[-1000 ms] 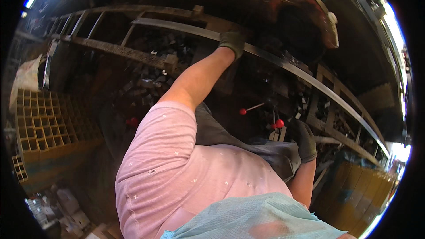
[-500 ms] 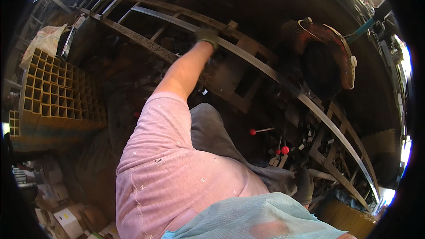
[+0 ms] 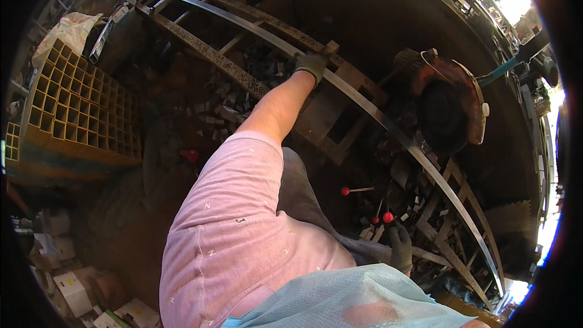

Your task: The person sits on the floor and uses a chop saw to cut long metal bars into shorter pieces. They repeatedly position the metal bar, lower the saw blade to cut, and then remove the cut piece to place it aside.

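My left hand (image 3: pixel 311 67), in a dark glove, reaches forward with its fingers closed round a long, straight metal bar (image 3: pixel 355 94). The bar runs from the far left to the near right, across a dark machine bed and under a cut-off saw (image 3: pixel 449 100) with a reddish guard. Beside that hand, a small block (image 3: pixel 331 47) stands on the frame. My right hand (image 3: pixel 401 246), also gloved, is low at the right with fingers stretched out. Its fingertips are close to a red ball knob (image 3: pixel 388 217) on a lever; I see no clear grip on it.
A ladder-like support frame (image 3: pixel 209 54) carries the bar at the far left. Stacked yellowish square tubes (image 3: pixel 67 106) stand at left. Short metal offcuts (image 3: pixel 212 112) litter the area below the frame. A teal handle (image 3: pixel 498 73) extends from the saw. Cartons (image 3: pixel 76 291) lie at lower left.
My left hand has moved slightly right, closer to the small block. My right hand has come forward and left toward the red knob. The whole view has shifted a little.
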{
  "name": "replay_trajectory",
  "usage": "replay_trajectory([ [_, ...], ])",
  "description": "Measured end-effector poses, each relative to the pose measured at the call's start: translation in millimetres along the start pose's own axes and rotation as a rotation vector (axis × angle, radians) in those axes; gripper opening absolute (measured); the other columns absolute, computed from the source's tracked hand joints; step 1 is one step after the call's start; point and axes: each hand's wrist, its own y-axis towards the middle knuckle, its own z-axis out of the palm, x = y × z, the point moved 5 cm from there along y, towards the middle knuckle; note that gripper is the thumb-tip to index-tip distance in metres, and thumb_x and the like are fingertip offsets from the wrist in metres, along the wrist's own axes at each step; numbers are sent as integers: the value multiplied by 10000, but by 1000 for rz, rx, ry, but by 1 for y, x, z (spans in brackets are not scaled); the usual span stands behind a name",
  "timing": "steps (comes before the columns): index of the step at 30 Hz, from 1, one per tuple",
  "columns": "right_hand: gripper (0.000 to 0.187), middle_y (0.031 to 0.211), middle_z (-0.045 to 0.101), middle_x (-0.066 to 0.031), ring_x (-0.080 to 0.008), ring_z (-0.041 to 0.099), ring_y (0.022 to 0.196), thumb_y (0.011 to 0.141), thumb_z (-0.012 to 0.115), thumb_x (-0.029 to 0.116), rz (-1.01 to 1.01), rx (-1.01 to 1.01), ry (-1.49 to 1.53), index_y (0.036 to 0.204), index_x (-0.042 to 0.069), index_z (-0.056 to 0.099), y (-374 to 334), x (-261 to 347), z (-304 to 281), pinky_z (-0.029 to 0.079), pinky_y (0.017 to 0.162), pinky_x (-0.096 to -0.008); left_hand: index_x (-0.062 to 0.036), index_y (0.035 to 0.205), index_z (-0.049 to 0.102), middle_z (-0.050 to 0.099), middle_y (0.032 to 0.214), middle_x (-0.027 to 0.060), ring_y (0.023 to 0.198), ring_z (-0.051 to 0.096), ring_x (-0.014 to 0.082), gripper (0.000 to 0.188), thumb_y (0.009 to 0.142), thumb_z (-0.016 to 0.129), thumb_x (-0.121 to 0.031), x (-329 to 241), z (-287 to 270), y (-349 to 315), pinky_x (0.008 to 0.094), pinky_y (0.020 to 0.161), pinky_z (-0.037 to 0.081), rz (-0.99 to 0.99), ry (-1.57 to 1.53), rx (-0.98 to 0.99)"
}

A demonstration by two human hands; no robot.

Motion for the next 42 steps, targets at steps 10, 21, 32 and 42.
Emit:
replay_trajectory([
  [10, 425, 1307, 715, -220, -387, 673, 1229, 1014, 718, 202, -434, -329, -654, 1390, 13, 660, 21, 37, 63, 518, 1070, -454, -203, 1438, 672, 643, 1502, 140, 1375, 633, 368, 405, 1048, 563, -193, 52, 0, 16, 606, 1058, 526, -35, 55, 4],
  [21, 411, 1268, 737, -242, -458, 718, 1108, 1072, 548, 284, -10, -241, -1042, 1432, 112, 646, 40, 23, 49, 576, 890, -551, -170, 1374, 714, 709, 1408, 143, 1301, 682, 383, 373, 1021, 593, -164, 55, -12, 14, 555, 1035, 561, -33, -30, -34],
  [32, 630, 1240, 729, -316, -494, 705, 1178, 1023, 642, 366, 457, -25, -1091, 1507, -5, 482, 101, -92, 14, 572, 992, -557, -154, 1371, 711, 692, 1428, 172, 1349, 648, 362, 385, 1008, 582, -140, 52, -7, 18, 553, 1090, 529, -9, -38, 23],
  [42, 915, 1608, 426, -308, -489, 535, 1413, 936, 706, 619, 261, -23, -1008, 1552, 5, 421, 67, -94, 19, 509, 1127, -521, -103, 1342, 714, 722, 1365, 175, 1288, 669, 391, 501, 878, 790, -276, 29, -48, -69, 474, 1119, 536, 298, -410, -412],
])
